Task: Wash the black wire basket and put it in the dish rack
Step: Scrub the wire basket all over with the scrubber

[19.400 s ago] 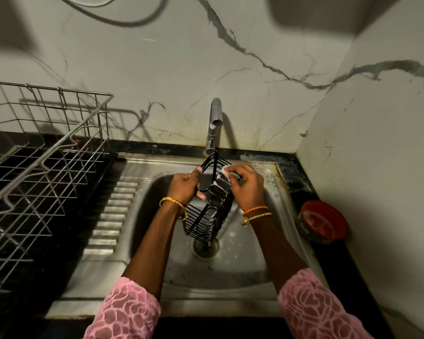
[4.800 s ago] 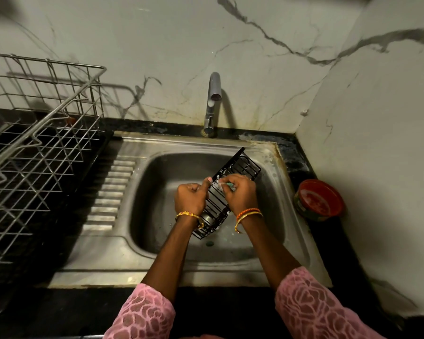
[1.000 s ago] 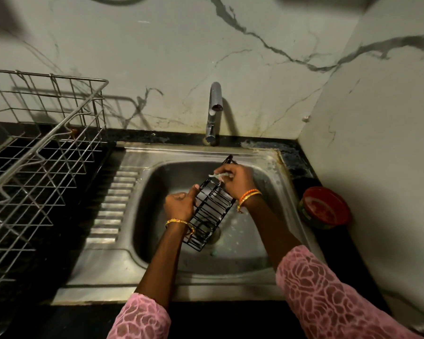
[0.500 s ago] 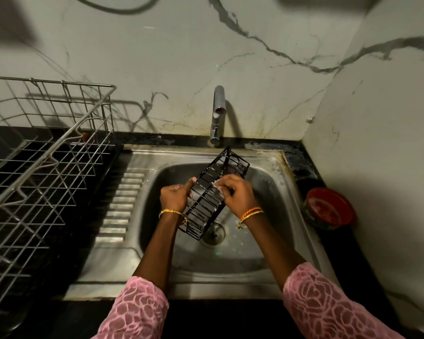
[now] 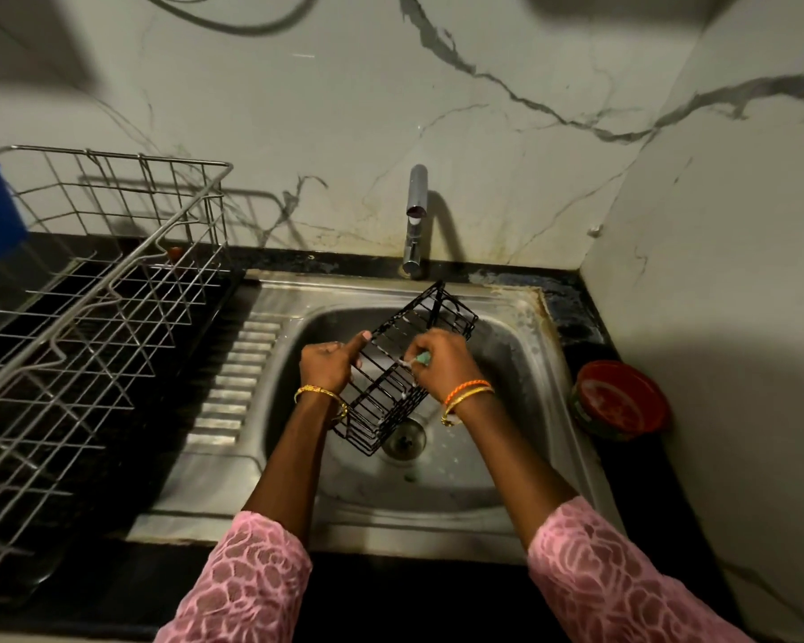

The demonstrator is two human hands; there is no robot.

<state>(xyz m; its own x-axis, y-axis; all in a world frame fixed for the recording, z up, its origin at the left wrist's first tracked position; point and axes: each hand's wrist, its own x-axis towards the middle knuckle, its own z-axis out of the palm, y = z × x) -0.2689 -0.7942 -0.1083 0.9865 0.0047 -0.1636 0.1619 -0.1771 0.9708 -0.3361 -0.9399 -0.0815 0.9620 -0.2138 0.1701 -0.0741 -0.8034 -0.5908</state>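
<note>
left hand grips tilted basket over sink; right hand pinches scrubber.

Black counter carries sink, dish rack, red bowl.

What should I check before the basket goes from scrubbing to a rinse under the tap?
1. Left hand grips the black wire basket: ok.
2. Right hand pinches a small scrubber against the wires: ok.
3. Basket held tilted over the sink bowl, above the drain: ok.
4. Suds on the wires, rinse not yet done: not ok.
5. Tap running: cannot tell, no stream visible.
6. Dish rack has free space near the sink: ok.
</note>
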